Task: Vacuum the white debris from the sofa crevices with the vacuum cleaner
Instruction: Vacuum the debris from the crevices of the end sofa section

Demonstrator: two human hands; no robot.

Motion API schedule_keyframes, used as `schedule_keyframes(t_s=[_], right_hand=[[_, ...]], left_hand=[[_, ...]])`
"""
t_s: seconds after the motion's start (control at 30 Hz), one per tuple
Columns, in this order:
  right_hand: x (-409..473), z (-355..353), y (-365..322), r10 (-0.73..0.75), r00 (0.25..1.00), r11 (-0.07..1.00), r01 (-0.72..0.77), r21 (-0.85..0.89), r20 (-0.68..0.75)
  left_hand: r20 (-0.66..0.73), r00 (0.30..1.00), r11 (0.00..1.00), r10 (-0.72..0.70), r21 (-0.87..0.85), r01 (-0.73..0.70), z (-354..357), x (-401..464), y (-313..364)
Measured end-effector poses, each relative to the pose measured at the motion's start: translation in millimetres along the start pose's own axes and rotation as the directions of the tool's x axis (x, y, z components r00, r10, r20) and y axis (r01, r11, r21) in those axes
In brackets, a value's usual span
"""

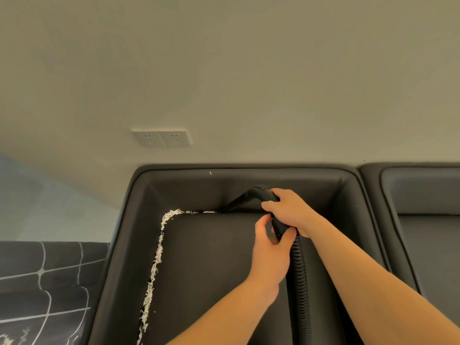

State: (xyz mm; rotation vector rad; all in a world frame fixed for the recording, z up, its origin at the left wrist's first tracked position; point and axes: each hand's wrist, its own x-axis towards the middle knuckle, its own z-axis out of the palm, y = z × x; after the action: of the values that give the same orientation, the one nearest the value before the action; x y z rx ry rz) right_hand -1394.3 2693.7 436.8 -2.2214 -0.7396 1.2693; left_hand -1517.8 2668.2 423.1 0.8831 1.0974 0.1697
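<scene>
A dark grey sofa (214, 257) fills the lower middle of the head view. White shredded debris (155, 265) lies along the left crevice of the seat, round the back left corner and a short way along the back crevice. The black vacuum nozzle (239, 201) slants down with its tip in the back crevice, just right of the debris. My right hand (288, 210) grips the curved handle from above. My left hand (270, 250) holds the handle lower down, where the ribbed black hose (297, 282) joins it. The hose runs down over the seat towards me.
A second sofa seat (428, 232) adjoins on the right. Two white wall sockets (161, 138) sit on the plain wall above the backrest. To the left lies a dark floor with white lines (44, 282).
</scene>
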Motion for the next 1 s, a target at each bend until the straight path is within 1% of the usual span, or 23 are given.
schedule_keyframes(t_s=[0.07, 0.13, 0.33, 0.47, 0.53, 0.6, 0.77, 0.9, 1.0], right_hand=[[-2, -6, -5, -0.043, 0.999, 0.998, 0.043, -0.050, 0.005], [-4, -6, -8, -0.077, 0.997, 0.995, 0.078, -0.062, 0.006], [2, 24, -14, -0.057, 0.998, 0.994, 0.058, -0.091, 0.021], [8, 24, -20, -0.072, 0.997, 0.988, 0.076, -0.137, 0.036], [7, 20, -22, -0.112, 0.993, 0.981, 0.114, -0.155, 0.023], [7, 20, -23, -0.132, 0.991, 0.979, 0.134, -0.155, 0.026], [13, 44, -24, -0.103, 0.994, 0.988, 0.107, -0.108, 0.044], [18, 46, -30, -0.081, 0.995, 0.992, 0.086, -0.089, 0.065], [16, 39, -34, -0.137, 0.989, 0.980, 0.142, -0.139, 0.046]], left_hand=[[0.004, 1.000, 1.000, 0.020, -0.004, -0.020, 1, -3, 0], [0.006, 1.000, 1.000, 0.030, -0.005, -0.030, 0, -5, -2], [-0.058, 0.998, 1.000, 0.001, -0.028, -0.003, -18, -2, -3], [-0.050, 0.998, 0.999, 0.028, -0.034, -0.030, -24, -6, 0], [-0.034, 0.998, 0.998, 0.046, -0.040, -0.047, -24, -9, 1], [-0.030, 0.999, 0.998, 0.045, -0.050, -0.046, -26, -9, -2], [-0.105, 0.994, 0.998, -0.010, -0.061, 0.004, -38, 2, -3], [-0.075, 0.997, 0.999, 0.018, -0.041, -0.022, -46, 1, 3], [-0.043, 0.997, 0.996, 0.060, -0.067, -0.062, -47, -8, 4]])
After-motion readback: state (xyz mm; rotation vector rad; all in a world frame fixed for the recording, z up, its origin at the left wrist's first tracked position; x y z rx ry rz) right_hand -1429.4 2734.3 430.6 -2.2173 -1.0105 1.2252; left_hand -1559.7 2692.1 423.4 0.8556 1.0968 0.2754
